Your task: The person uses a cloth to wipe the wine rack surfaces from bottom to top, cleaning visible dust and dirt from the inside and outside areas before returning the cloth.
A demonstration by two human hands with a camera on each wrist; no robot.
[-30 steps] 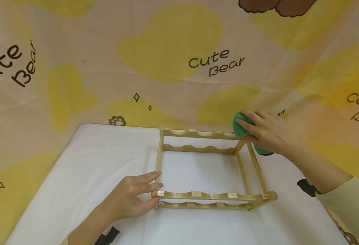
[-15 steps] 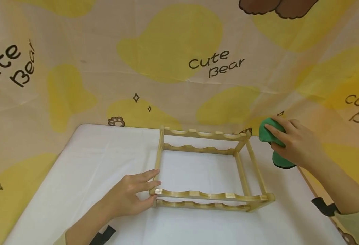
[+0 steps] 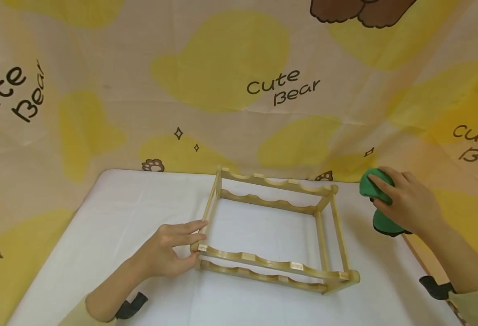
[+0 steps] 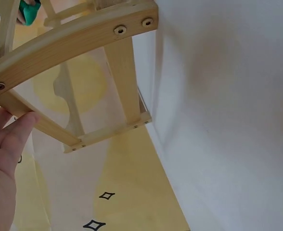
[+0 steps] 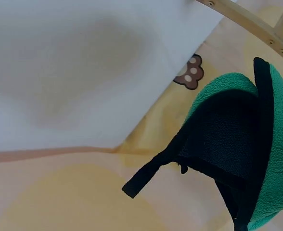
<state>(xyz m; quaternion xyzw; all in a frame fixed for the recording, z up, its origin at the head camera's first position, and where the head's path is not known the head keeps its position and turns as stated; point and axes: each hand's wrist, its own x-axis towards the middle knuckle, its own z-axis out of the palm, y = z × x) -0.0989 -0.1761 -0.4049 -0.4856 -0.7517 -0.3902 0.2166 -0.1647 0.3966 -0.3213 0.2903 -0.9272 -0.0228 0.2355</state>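
Note:
A pale wooden rack (image 3: 259, 259) with scalloped bars stands on the white-covered table. At its near left corner my left hand (image 3: 169, 250) grips the frame, thumb and fingers on either side. In the left wrist view, fingertips (image 4: 23, 122) of that hand lie against a wooden bar of the rack (image 4: 59, 45). Off to the right of the rack, my right hand (image 3: 414, 203) holds a green cloth mitt (image 3: 375, 184) with black trim, raised above the table. Its dark lining and a black strap show in the right wrist view, where the mitt (image 5: 281, 159) hides most of the hand.
The white tabletop (image 3: 149, 199) ends at the back against a yellow-patterned cloth backdrop (image 3: 222, 68) printed with "Cute Bear". The table's right edge (image 3: 416, 253) runs under my right forearm. Black bands (image 3: 436, 287) sit near both wrists.
My right hand has moved right and down with the mitt, away from the rack's back right corner. The rack has turned slightly, its near left corner shifting left, with my left hand on it.

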